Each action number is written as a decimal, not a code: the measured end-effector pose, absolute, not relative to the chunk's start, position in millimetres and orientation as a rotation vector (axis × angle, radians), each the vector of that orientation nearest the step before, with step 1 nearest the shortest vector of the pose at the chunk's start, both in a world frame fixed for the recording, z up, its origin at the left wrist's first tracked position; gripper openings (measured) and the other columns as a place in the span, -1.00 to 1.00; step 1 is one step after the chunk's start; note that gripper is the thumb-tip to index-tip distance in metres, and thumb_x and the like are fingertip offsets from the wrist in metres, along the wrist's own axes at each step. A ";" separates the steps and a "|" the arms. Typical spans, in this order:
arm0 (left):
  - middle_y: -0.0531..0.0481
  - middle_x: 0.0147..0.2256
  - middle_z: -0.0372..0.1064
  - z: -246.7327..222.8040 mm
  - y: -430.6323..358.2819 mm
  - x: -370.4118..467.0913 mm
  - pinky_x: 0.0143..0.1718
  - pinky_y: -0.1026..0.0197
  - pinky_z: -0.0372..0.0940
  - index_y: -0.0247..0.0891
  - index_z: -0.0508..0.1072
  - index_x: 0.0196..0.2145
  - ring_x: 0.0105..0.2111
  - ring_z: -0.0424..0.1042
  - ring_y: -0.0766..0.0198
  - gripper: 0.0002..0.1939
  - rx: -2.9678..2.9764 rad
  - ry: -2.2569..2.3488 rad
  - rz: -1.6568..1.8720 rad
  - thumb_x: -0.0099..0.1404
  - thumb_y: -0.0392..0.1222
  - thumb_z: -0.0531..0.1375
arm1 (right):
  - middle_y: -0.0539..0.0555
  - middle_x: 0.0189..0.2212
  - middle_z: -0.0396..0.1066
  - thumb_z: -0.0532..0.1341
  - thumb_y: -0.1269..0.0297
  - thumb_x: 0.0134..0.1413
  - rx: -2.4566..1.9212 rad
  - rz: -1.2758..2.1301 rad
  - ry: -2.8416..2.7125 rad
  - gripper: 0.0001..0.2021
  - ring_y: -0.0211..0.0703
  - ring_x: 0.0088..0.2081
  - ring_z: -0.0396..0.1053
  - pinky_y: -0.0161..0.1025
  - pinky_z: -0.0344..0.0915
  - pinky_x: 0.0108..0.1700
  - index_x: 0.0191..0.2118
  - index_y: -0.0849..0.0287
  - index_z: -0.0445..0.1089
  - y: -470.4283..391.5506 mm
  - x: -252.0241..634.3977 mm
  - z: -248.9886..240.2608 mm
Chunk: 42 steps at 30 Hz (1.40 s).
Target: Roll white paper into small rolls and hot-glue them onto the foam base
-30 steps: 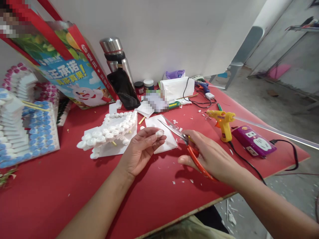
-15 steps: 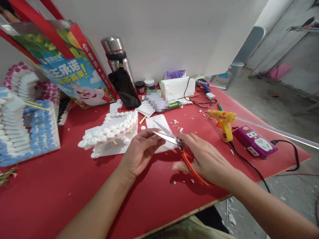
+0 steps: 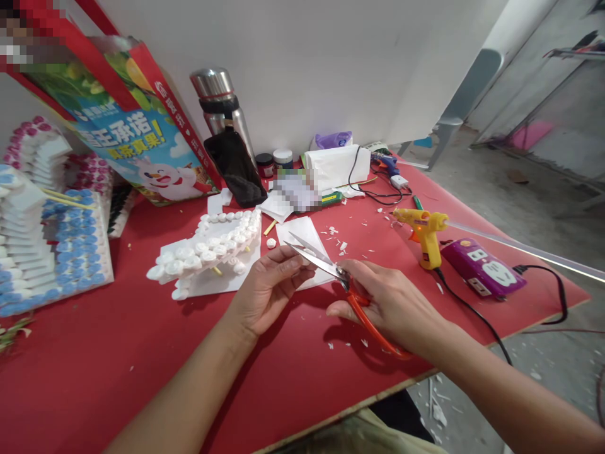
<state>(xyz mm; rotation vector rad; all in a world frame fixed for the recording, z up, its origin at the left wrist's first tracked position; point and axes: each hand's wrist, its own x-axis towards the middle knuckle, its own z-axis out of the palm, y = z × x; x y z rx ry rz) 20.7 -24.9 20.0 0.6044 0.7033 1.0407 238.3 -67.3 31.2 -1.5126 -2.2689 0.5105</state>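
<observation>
My right hand (image 3: pixel 394 302) grips a pair of scissors (image 3: pixel 371 325) by their red handles, and the steel blades stand slightly apart. Just under the blades, my left hand (image 3: pixel 269 287) is closed in a pinch. What its fingertips hold is too small or hidden to make out. Beyond my left hand lies a white sheet of paper (image 3: pixel 302 230). A small white rosette (image 3: pixel 271 243) rests beside that sheet. To the left stands a white model covered in rosettes (image 3: pixel 208 249), on a white base (image 3: pixel 227 284).
A yellow glue gun (image 3: pixel 425 233) and a purple power strip (image 3: pixel 484 268) occupy the right side. At the back are a phone (image 3: pixel 235 167), a steel flask (image 3: pixel 215 88) and two jars. A blue-and-white model (image 3: pixel 82 243) and a shopping bag (image 3: pixel 142 135) stand left. White scraps litter the red tabletop (image 3: pixel 155 353).
The scissor blades have closed a little and shifted slightly to the right and down with my right hand. My left hand has stayed almost still.
</observation>
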 end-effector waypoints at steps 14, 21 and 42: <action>-0.05 -0.41 0.52 19.0 -25.7 16.7 -0.25 0.33 0.45 -0.37 0.59 -0.33 -0.39 0.51 0.34 -0.89 0.563 0.638 0.957 0.15 -0.36 0.41 | 0.09 -0.37 0.43 0.17 -0.30 0.17 -1.438 0.497 -2.290 -0.39 -0.16 -0.45 0.32 -0.26 0.16 -0.39 0.00 0.19 0.38 -67.9 249.3 32.9; -0.06 -0.46 0.52 19.4 -24.8 17.6 -0.31 0.31 0.42 -0.36 0.62 -0.29 -0.44 0.50 0.32 -0.80 0.600 0.612 0.897 0.08 -0.38 0.44 | 0.09 -0.35 0.38 0.15 -0.37 0.12 -1.464 0.392 -2.386 -0.32 -0.09 -0.42 0.35 -0.22 0.13 -0.37 0.05 0.18 0.38 -65.6 251.4 38.0; -0.13 -0.37 0.53 19.3 -22.9 10.1 -0.36 0.36 0.41 -0.42 0.62 -0.30 -0.44 0.50 0.34 -0.87 0.596 0.635 0.699 0.16 -0.34 0.40 | 0.08 -0.46 0.46 0.13 -0.20 0.28 -1.400 0.320 -2.390 -0.50 -0.16 -0.49 0.36 -0.26 0.10 -0.43 -0.09 0.20 0.44 -69.2 263.2 28.2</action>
